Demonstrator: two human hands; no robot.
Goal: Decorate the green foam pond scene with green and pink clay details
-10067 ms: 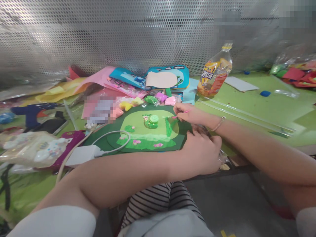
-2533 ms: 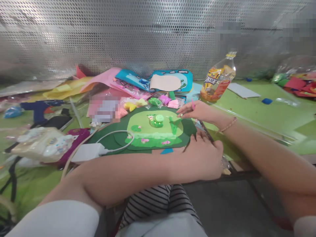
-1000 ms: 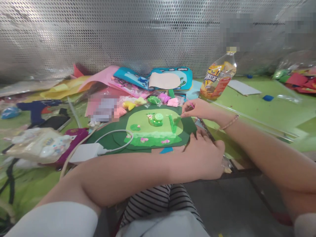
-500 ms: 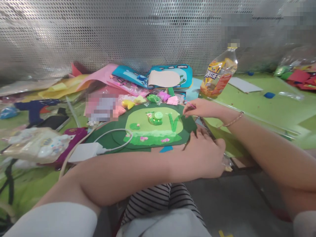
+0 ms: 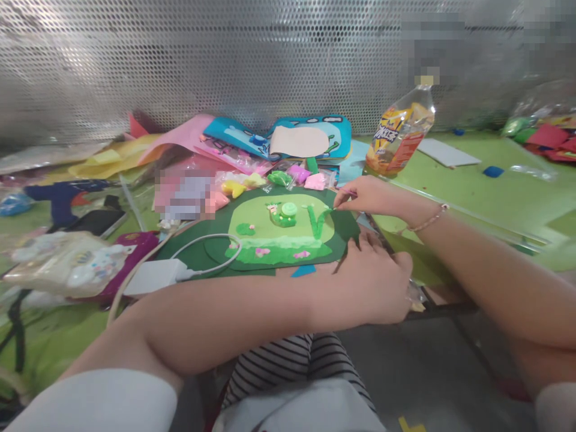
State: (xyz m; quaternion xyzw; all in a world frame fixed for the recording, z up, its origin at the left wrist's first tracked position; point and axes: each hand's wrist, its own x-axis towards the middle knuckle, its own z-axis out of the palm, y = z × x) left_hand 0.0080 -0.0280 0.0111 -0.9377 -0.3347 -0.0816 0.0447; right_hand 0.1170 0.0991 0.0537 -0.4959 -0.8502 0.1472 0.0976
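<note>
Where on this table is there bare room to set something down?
Bare green tabletop lies between the white rectangular board and the long clear plastic strips, beside the blue lump. It's crowded behind the dark green paper sheet, with bagged coloured lumps, and left, around the white box-shaped adapter.

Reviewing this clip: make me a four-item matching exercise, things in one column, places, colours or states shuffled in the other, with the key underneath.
Things
1. left hand
2. charger
3. right hand
4. bottle

Places, colours, states
A. fingertips beside the right tip of the green V
B. clear, with a yellow and red label
C. resting at the near right edge of the dark green sheet
D. plain white

Pairs
1-C
2-D
3-A
4-B
</note>
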